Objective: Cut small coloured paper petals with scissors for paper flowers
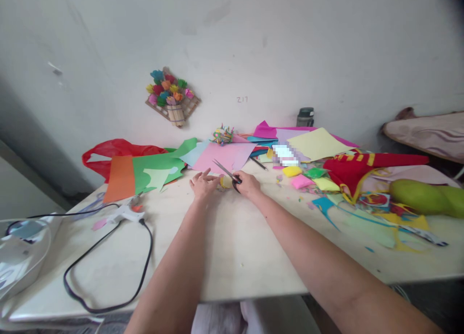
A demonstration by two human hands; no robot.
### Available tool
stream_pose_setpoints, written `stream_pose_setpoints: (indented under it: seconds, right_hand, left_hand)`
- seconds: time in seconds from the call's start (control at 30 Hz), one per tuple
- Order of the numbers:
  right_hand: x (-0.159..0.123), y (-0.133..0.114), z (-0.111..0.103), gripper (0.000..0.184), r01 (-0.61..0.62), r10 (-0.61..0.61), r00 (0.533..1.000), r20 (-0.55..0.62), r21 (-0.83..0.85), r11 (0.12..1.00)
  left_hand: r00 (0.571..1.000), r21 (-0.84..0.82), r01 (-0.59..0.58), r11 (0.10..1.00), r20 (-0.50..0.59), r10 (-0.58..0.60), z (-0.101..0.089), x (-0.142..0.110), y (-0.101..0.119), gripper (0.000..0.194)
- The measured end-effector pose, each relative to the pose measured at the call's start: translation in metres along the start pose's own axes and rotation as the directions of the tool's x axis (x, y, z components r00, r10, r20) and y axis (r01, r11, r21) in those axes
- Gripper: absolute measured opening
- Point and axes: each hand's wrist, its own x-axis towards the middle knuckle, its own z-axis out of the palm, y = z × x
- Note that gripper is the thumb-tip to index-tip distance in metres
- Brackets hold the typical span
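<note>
My right hand (247,184) is closed around the dark handles of a pair of scissors (224,167). The blades point up and to the left, slightly parted, over the table. Opposite it, my left hand (204,183) has its fingers stretched and spread, palm down, just left of the blades. Between the two hands lies a small yellow piece (226,182), perhaps paper. Whether my left fingertips touch it I cannot tell. Behind the hands lies a pink paper sheet (226,155), and a black pen (258,164) rests to its right.
A white glue gun (126,213) with a looped black cable lies at left, near orange paper (119,179). At right are yellow, pink and green packets (302,181), red cloth-like material (348,172), paper scraps and a green fruit (424,197). A dark bottle (305,117) stands against the wall.
</note>
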Motion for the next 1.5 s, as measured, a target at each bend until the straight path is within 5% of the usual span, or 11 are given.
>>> stream_pose_setpoints:
  seconds: [0.2, 0.4, 0.5, 0.63, 0.77, 0.87, 1.07, 1.27, 1.5]
  right_hand:
    - [0.001, 0.001, -0.002, 0.034, -0.066, 0.067, 0.998, -0.016, 0.065, 0.996]
    - [0.003, 0.004, -0.002, 0.036, -0.086, 0.092, 0.995, -0.029, 0.159, 0.984]
    - [0.004, 0.006, 0.0, 0.035, -0.076, 0.09, 0.995, -0.052, 0.224, 0.972]
    - [0.008, 0.008, 0.002, 0.033, -0.051, 0.083, 0.993, -0.083, 0.336, 0.941]
    - [0.008, 0.004, 0.001, 0.033, -0.058, 0.107, 0.992, -0.065, 0.524, 0.85]
    - [0.005, -0.003, 0.0, 0.037, -0.112, 0.144, 0.989, 0.014, 0.705, 0.701]
    - [0.002, -0.01, -0.004, 0.035, -0.221, 0.228, 0.968, 0.105, 0.784, 0.58]
    - [-0.001, -0.013, -0.008, 0.033, -0.213, 0.19, 0.974, 0.123, 0.783, 0.585]
    - [-0.003, -0.015, -0.008, 0.037, -0.201, 0.143, 0.979, 0.144, 0.778, 0.595]
  left_hand:
    - [0.983, 0.014, -0.063, 0.998, -0.174, 0.065, -0.003, -0.003, 0.0, 0.017]
    - [0.966, -0.132, 0.074, 0.988, -0.235, -0.104, -0.002, 0.003, -0.007, 0.031]
    - [0.976, -0.385, 0.079, 0.92, -0.16, -0.15, 0.001, 0.005, -0.009, 0.034]
    - [0.983, -0.692, 0.142, 0.708, 0.012, -0.185, 0.006, 0.002, -0.003, 0.037]
    - [0.976, -0.782, 0.215, 0.585, 0.159, -0.146, 0.009, -0.003, 0.002, 0.037]
    - [0.961, -0.792, 0.269, 0.548, 0.261, -0.095, 0.01, -0.007, 0.004, 0.037]
    - [0.926, -0.752, 0.344, 0.562, 0.371, -0.07, 0.009, -0.01, 0.005, 0.036]
    - [0.94, -0.758, 0.291, 0.583, 0.34, -0.027, 0.009, -0.01, 0.004, 0.041]
    - [0.973, -0.655, 0.184, 0.733, 0.226, -0.043, 0.01, -0.009, 0.002, 0.038]
